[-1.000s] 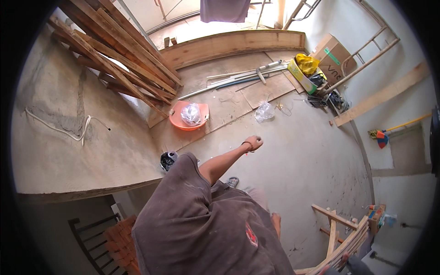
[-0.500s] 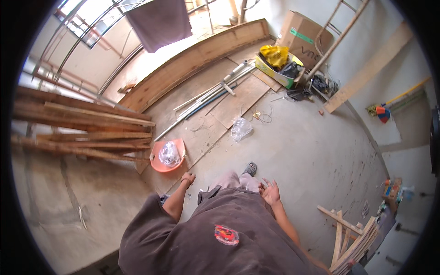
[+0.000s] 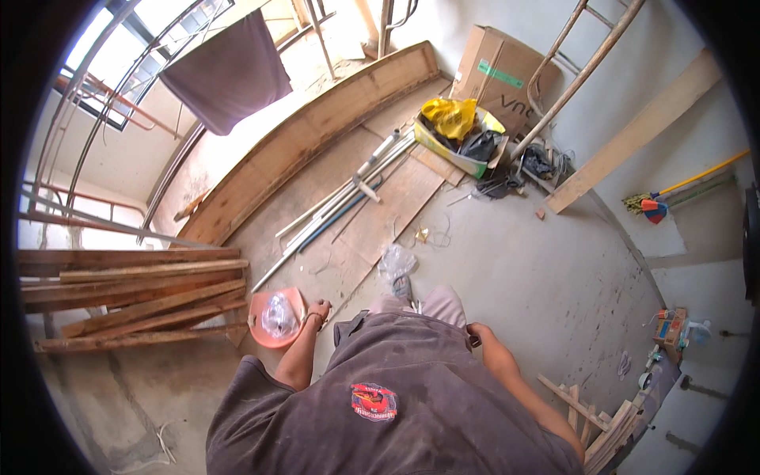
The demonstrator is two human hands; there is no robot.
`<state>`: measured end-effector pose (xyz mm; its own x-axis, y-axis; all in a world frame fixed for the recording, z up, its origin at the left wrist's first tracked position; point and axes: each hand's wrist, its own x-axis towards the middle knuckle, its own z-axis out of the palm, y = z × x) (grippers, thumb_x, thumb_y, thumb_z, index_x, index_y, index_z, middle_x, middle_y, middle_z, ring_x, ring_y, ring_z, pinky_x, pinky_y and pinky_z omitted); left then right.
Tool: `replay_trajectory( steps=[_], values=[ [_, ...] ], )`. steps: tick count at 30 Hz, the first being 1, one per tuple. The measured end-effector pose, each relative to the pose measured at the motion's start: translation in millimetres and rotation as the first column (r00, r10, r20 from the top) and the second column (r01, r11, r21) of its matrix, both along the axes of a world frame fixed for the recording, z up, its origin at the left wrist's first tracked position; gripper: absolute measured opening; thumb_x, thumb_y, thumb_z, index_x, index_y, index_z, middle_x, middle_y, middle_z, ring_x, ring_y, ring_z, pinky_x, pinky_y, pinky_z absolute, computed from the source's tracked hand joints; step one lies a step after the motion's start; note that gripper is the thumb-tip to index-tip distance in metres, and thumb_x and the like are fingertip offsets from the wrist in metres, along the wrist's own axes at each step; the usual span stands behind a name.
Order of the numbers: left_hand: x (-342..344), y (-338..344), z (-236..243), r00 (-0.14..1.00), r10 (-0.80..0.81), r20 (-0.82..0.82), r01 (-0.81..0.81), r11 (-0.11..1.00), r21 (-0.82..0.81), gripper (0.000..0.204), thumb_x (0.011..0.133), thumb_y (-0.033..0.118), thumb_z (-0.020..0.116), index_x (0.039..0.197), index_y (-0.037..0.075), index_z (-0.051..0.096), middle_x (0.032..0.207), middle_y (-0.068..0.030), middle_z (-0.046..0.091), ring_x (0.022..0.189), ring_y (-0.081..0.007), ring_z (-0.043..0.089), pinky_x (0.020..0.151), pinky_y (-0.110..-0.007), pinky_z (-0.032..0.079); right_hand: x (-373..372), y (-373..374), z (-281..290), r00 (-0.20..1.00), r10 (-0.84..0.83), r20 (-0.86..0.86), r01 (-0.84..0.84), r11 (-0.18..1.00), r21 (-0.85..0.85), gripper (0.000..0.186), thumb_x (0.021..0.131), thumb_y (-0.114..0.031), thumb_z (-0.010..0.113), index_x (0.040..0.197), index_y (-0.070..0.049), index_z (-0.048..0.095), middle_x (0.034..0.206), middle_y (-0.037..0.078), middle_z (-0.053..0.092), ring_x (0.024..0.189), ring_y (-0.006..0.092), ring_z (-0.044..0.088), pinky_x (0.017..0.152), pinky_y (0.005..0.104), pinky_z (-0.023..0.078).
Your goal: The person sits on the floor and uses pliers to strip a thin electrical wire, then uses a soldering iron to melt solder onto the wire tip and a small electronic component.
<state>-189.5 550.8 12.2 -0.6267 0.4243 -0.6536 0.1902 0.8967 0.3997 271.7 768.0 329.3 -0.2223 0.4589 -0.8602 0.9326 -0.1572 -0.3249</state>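
My left hand hangs beside the pink plastic basin, its fingers loosely bent and apart, with nothing seen in it; crumpled clear plastic lies in the basin. My right hand is down by my right thigh, its fingers mostly hidden behind my clothing. My dark shirt fills the lower middle. My sandalled foot is just below a clear plastic bag on the floor.
Stacked planks lie at left. White pipes lie before a long board. A carton, a box with yellow bags, a metal frame, leaning board, broom and wood offcuts line the right.
My view has swung rightward, shifting the planks and basin down. My left hand has lowered from outstretched to beside my body. My right hand, open half a second ago, is now mostly hidden.
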Motion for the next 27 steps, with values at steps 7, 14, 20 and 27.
replay_trajectory(
  steps=[7, 14, 20, 27],
  values=[
    [-56, 258, 58, 0.97, -0.226, -0.087, 0.236, 0.964, 0.124, 0.04, 0.082, 0.038, 0.055, 0.094, 0.005, 0.075, 0.09, -0.024, 0.071, 0.087, -0.0356, 0.07, 0.078, -0.043, 0.054, 37, 98, -236, 0.829, -0.554, -0.076, 0.496, 0.791, -0.358, 0.027, 0.092, -0.027, 0.06, 0.112, -0.009, 0.06, 0.102, 0.01, 0.067, 0.086, 0.0249, 0.065, 0.079, 0.0426, 0.055],
    [-81, 405, 36, 0.953, -0.295, -0.064, 0.299, 0.952, 0.068, 0.047, 0.083, 0.045, 0.057, 0.098, 0.004, 0.072, 0.102, -0.0252, 0.069, 0.102, -0.0416, 0.065, 0.088, -0.046, 0.05, 39, 207, -384, 0.773, -0.634, 0.015, 0.595, 0.717, -0.363, 0.03, 0.094, -0.031, 0.054, 0.1, -0.005, 0.067, 0.092, 0.011, 0.069, 0.076, 0.0239, 0.066, 0.064, 0.0426, 0.056],
    [-69, 480, 48, 0.882, -0.468, -0.055, 0.462, 0.882, -0.093, 0.042, 0.081, 0.04, 0.057, 0.092, 0.004, 0.074, 0.093, -0.0237, 0.071, 0.092, -0.0372, 0.068, 0.086, -0.045, 0.051, 69, 281, -325, 0.814, -0.577, 0.067, 0.578, 0.791, -0.199, 0.038, 0.091, -0.03, 0.05, 0.096, 0.005, 0.064, 0.08, 0.018, 0.067, 0.074, 0.0294, 0.07, 0.059, 0.0435, 0.056],
    [-75, 596, 40, 0.883, -0.407, -0.236, 0.4, 0.913, -0.075, 0.044, 0.088, 0.039, 0.053, 0.097, 0.001, 0.072, 0.093, -0.024, 0.071, 0.089, -0.0393, 0.068, 0.08, -0.043, 0.052, 77, 388, -186, 0.803, -0.589, 0.089, 0.555, 0.686, -0.47, 0.027, 0.092, -0.02, 0.05, 0.1, 0.005, 0.054, 0.085, 0.022, 0.069, 0.072, 0.0282, 0.073, 0.056, 0.0383, 0.057]
  ],
)
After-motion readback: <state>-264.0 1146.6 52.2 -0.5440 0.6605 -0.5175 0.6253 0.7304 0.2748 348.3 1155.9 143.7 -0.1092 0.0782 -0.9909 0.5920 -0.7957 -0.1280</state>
